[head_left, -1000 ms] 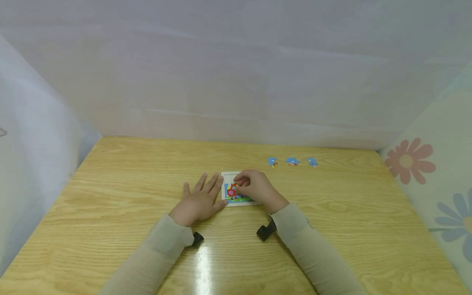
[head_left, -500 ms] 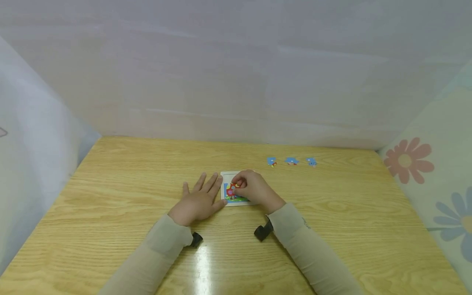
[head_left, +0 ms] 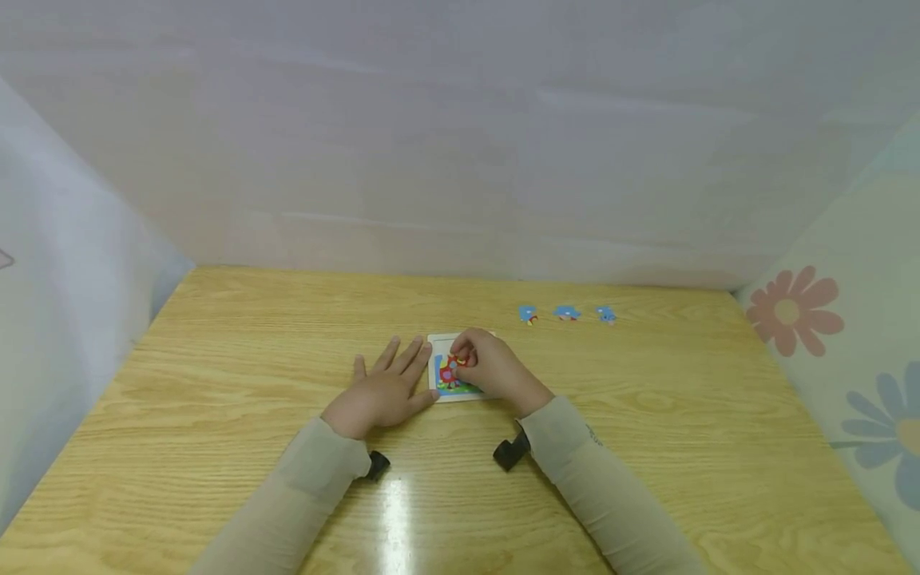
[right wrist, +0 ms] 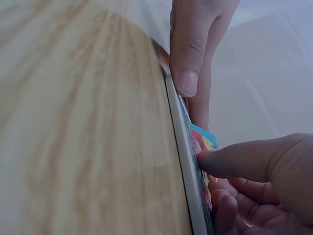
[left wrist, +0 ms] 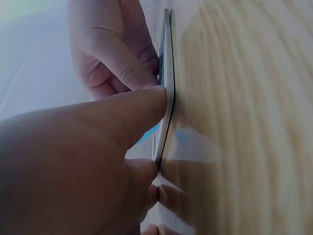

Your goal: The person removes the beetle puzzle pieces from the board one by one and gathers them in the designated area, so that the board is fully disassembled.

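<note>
A small white-rimmed picture puzzle board [head_left: 433, 391] lies flat on the table, its lower part showing red, blue and green. My left hand [head_left: 377, 397] rests beside it with fingers spread, thumb and index fingertip touching the left rim. Over the board, my right hand [head_left: 496, 369] pinches a puzzle piece [right wrist: 204, 135] between thumb and fingers. In the right wrist view that piece stands tilted up from the board, showing a blue edge with some yellow and red. The right hand hides the board's right side in the head view.
Three loose puzzle pieces lie in a row toward the table's far edge: a left one [head_left: 528, 314], a middle one [head_left: 567, 313] and a right one [head_left: 606, 314]. A pale cloth wall [head_left: 460, 160] stands behind the wooden table [head_left: 251, 343].
My right hand has shifted slightly left over the board, still pinching the piece. The left hand keeps its place at the rim, and the loose pieces stay put.
</note>
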Action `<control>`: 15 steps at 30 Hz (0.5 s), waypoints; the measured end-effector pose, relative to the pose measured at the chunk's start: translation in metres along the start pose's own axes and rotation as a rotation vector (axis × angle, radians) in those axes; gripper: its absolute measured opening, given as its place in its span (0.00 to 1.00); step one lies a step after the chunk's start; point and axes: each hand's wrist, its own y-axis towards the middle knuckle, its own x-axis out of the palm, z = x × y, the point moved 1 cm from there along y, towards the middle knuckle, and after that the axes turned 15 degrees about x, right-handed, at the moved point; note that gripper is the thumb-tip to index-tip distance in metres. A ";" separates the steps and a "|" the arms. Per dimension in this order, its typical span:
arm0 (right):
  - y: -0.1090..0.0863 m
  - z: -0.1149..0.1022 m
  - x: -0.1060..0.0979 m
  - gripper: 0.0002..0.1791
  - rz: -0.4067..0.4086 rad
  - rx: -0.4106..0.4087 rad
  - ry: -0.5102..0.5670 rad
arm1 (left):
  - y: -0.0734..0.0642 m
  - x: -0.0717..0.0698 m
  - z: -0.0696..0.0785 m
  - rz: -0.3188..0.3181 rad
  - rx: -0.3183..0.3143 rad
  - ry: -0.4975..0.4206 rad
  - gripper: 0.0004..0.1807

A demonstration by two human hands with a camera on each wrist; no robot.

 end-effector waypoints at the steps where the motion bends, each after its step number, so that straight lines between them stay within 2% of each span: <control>1: 0.000 0.000 0.000 0.12 0.001 0.000 0.002 | 0.000 -0.001 0.001 -0.001 0.000 0.002 0.44; 11: -0.002 0.002 0.001 0.12 0.000 -0.021 0.052 | 0.000 0.000 0.002 -0.008 -0.008 0.009 0.44; 15: -0.003 0.002 0.002 0.09 0.010 -0.005 0.060 | 0.001 0.001 0.001 -0.013 -0.012 0.000 0.44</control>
